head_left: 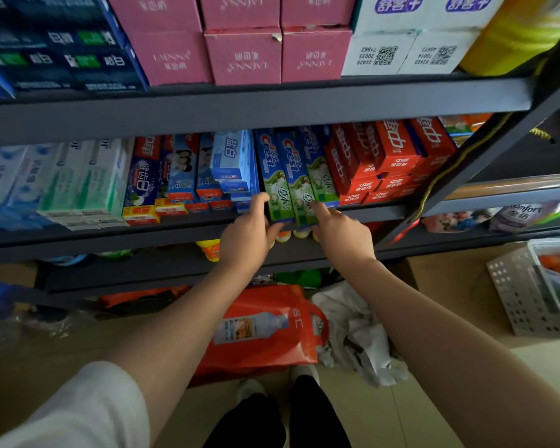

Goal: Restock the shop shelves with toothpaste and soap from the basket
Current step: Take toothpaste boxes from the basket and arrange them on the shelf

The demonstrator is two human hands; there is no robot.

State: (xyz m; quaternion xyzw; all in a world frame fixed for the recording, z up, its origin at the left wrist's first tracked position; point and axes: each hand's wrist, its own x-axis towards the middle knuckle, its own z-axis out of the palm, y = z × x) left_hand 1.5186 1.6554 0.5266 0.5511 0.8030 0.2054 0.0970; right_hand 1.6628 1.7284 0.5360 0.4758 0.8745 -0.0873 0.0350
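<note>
Green-and-blue Crest toothpaste boxes [288,176] stand side by side on the middle shelf [369,213]. My left hand [249,234] grips the front end of the leftmost box, thumb along its left side and fingers under its front end. My right hand [343,234] touches the front of the neighbouring box with an outstretched forefinger, the other fingers curled. A pale perforated basket [527,299] stands on the floor at the right, holding packaged goods.
Red toothpaste boxes [388,160] sit right of the Crest row and blue ones [207,169] left. Pink cartons [243,53] fill the top shelf. An orange refill bag [265,328] and crumpled white plastic [359,331] lie on the floor by my feet.
</note>
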